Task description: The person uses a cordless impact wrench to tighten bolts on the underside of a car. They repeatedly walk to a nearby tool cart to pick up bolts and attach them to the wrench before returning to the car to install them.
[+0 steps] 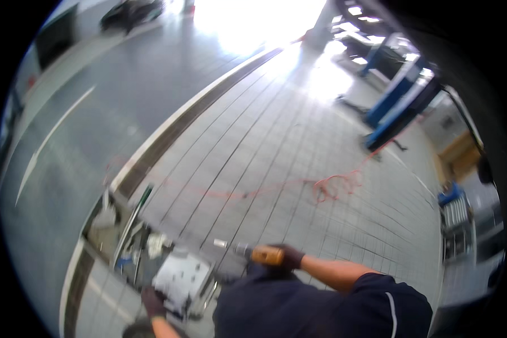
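Note:
My right hand (290, 257), in a dark glove, is closed around a yellow-orange power tool (267, 255) held in front of my body. Its narrow dark nose points left, and a bright silver piece (220, 243), perhaps a socket, is at the tip. My left hand (153, 302), also gloved, is low beside the near left corner of a white tray-like surface (183, 274) with small dark parts scattered on it. Motion blur smears its fingers, so I cannot tell if it holds anything.
A long bar with a green handle (145, 194) leans among tools left of the tray. A coiled red hose (337, 185) trails across the tiled floor (253, 146). Blue lift posts (394, 107) stand at the far right, and a tool cabinet (455, 213) is nearer on that side.

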The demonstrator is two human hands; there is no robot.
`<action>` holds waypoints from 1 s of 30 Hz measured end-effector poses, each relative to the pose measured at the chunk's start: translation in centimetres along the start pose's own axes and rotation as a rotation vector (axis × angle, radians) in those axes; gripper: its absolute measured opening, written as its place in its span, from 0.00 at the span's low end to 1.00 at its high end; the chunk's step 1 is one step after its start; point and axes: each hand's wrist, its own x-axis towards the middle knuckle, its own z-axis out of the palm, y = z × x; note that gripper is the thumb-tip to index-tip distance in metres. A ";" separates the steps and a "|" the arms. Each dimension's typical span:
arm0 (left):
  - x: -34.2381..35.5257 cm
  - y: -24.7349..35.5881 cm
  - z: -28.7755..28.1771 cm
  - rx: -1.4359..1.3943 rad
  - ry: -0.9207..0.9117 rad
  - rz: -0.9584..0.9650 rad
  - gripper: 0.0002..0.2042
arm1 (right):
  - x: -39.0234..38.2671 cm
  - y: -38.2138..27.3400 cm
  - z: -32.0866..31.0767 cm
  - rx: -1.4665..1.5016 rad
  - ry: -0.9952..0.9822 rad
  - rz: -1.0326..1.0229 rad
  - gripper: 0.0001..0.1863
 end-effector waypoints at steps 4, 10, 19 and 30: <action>-7.0 5.1 4.3 -0.313 -0.134 -0.068 0.17 | 1.5 -4.2 0.2 -0.002 -0.161 -0.164 0.27; -8.7 12.4 10.1 -0.837 -0.291 -0.150 0.10 | 2.3 -11.7 -4.6 0.226 -0.192 -0.223 0.24; -11.2 10.2 6.8 -0.665 -0.211 -0.197 0.12 | 2.1 -13.0 -2.2 -0.080 -0.203 -0.357 0.25; 1.0 -2.0 -6.2 0.924 0.214 0.039 0.19 | -1.6 -8.2 -1.8 -0.091 -0.043 -0.196 0.22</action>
